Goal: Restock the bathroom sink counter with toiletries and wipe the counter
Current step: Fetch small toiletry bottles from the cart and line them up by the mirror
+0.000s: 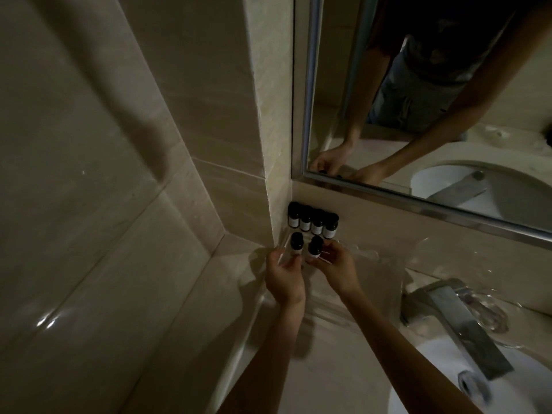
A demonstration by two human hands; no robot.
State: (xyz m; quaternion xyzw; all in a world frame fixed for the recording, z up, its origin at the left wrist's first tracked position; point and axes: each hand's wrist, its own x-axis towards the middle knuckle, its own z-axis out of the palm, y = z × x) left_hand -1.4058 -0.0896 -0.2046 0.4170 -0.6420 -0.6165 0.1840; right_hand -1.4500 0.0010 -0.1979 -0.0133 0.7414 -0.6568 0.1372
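Note:
Several small toiletry bottles with black caps and white labels stand in a row (312, 221) in the back left corner of the beige counter (322, 348), against the wall. In front of that row stand two more bottles. My left hand (283, 279) pinches the left bottle (87, 245) with its fingertips. My right hand (339, 268) grips the right bottle (404, 248) between thumb and fingers. Both bottles are upright and appear to sit on a clear tray (373, 264).
A chrome faucet (457, 324) juts over the white basin (448, 383) at the lower right. A clear glass dish (490, 315) lies behind the faucet. A framed mirror (418, 201) hangs above the counter. Tiled walls close off the left side.

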